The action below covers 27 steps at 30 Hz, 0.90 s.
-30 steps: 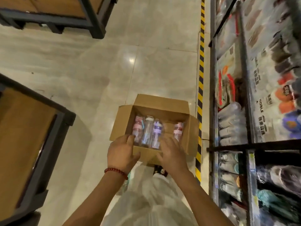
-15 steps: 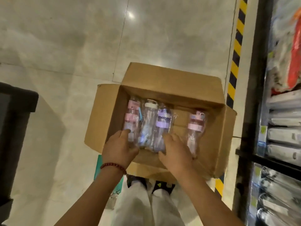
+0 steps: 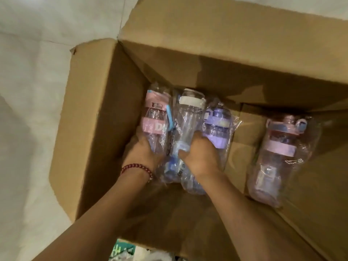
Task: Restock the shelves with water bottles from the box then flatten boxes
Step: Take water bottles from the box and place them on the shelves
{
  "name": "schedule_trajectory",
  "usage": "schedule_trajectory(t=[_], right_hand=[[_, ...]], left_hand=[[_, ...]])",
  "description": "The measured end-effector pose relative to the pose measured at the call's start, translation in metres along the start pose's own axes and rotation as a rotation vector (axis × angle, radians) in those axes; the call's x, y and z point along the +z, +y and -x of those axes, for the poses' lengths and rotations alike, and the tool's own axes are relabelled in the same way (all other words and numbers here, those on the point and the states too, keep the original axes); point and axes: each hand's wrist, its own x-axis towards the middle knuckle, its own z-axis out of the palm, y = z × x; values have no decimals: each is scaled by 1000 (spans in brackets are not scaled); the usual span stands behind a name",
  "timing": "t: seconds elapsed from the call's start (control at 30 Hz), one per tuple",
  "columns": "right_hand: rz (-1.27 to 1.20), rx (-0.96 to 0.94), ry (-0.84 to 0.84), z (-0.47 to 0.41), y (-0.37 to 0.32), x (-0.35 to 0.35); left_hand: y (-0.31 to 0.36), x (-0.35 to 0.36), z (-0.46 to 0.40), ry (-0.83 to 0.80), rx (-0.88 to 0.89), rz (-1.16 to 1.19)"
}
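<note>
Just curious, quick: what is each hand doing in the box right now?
Left hand: grips the pink-lidded bottle.
Right hand: grips the purple-lidded bottle.

We see a brown box [image 3: 90, 129] holding pink-banded [image 3: 153, 117], white-capped [image 3: 190, 110] and purple [image 3: 216, 125] bottles (all clear-wrapped); our bracelet [image 3: 135, 167] is red.

Floor [image 3: 33, 76]: pale glossy tile, grout lines visible, evenly lit, soft shadow at its left. Green printed item [image 3: 122, 250] lies on floor at its near edge; identity unclear.
</note>
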Motion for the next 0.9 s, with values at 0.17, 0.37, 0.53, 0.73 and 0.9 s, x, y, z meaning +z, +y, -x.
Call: schedule_trajectory(t=[0.17,0.37,0.53,0.73,0.9], right_hand=[[-218,151,-54,-22,2,20],[-639,273,-75,-39,7,26],[-813,295,-48,-38,23,27],[-908,288,-37,3,32,4],[-907,305,11,51,35,-33]], left_hand=[[-14,21,-22,70,-41,229],[-14,29,-32,39,-83,313],[-11,26,-20,-212,-235,646],[-4,12,15,-227,-223,695],[25,-20,61,-161,-28,546]])
